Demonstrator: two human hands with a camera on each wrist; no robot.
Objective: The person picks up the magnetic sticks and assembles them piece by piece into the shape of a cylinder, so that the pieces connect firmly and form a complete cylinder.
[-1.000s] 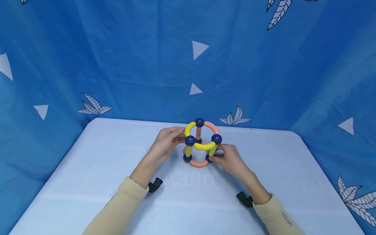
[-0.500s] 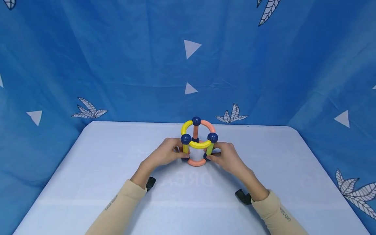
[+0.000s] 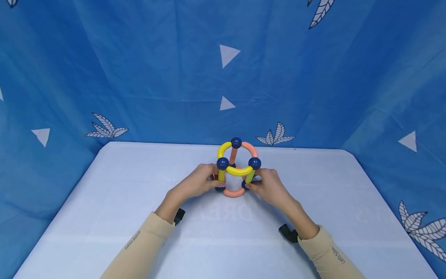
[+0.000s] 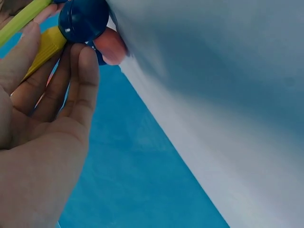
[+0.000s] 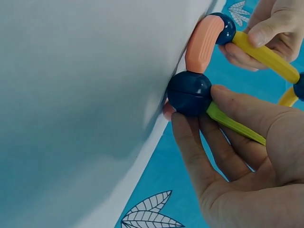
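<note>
A ball-and-stick toy frame stands on the white table: an upper ring of yellow and salmon curved sticks (image 3: pixel 239 171), dark blue balls (image 3: pixel 254 163), upright sticks, and a lower salmon ring (image 3: pixel 234 192). The uprights lean slightly right. My left hand (image 3: pixel 198 180) pinches the yellow upright stick (image 3: pixel 221 176) low down, by the lower left ball (image 4: pixel 84 20). My right hand (image 3: pixel 273 188) grips the lower right ball (image 5: pixel 190 93), its fingers also round the foot of the lime green stick (image 5: pixel 235 124). The back of the lower ring is partly hidden.
The white table (image 3: pixel 230 248) ends just behind the frame, where a blue curtain (image 3: pixel 167 77) with leaf and triangle prints hangs. Black wrist-camera mounts (image 3: pixel 288 233) sit under both wrists.
My left hand has come from the frame's rear left to the yellow upright at the front. Over the last half second the upper ring has shifted a little right. The right hand keeps its hold.
</note>
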